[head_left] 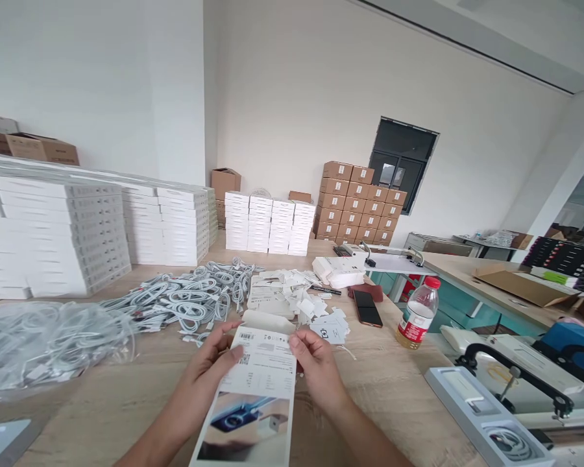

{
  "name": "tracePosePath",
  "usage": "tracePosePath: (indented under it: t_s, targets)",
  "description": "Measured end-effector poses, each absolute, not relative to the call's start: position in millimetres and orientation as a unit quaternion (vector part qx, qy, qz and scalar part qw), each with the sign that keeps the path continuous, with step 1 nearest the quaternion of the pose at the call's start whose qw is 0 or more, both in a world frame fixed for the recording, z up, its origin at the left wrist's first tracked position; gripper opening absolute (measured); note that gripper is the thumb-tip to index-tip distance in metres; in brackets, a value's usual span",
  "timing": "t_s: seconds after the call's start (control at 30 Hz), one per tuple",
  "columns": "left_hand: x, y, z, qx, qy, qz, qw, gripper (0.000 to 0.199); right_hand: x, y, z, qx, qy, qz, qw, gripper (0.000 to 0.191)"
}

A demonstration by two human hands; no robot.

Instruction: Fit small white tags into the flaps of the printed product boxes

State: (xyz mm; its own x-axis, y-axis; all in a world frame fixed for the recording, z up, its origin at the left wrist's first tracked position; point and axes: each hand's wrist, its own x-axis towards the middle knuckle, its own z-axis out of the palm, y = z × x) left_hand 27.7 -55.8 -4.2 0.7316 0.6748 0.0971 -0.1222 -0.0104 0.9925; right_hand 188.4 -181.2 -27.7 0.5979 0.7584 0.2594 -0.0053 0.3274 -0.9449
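Note:
Both hands hold a flat white printed box sleeve over the near middle of the table. It shows a barcode and small text at its far end and a photo of a dark device lower down; its end flap stands open. My left hand grips the left edge, thumb on top by the barcode. My right hand pinches the far right corner between thumb and fingers. Just beyond lie a heap of coiled white cables, loose white paper pieces and a stack of flat white sleeves.
Stacked white boxes line the left; more stand at the back. Plastic-bagged cables lie left. At right are a phone, a bottle, and an open tray with a charger and cable beside a black-handled machine.

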Motion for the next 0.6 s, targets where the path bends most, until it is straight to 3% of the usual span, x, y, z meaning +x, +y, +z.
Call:
tracePosePath:
  t_s: [0.37, 0.47, 0.6]
  targets:
    - [22, -61, 7, 0.603, 0.168, 0.241, 0.741, 0.036, 202, -180, -34, -0.486, -0.271, 0.338, 0.759, 0.050]
    - [22, -63, 8, 0.595, 0.178, 0.235, 0.748, 0.037, 205, -181, -34, -0.514, -0.294, 0.335, 0.733, 0.035]
    - [24, -64, 6, 0.589, 0.193, 0.235, 0.749, 0.038, 205, -181, -34, -0.577, -0.370, 0.196, 0.701, 0.012]
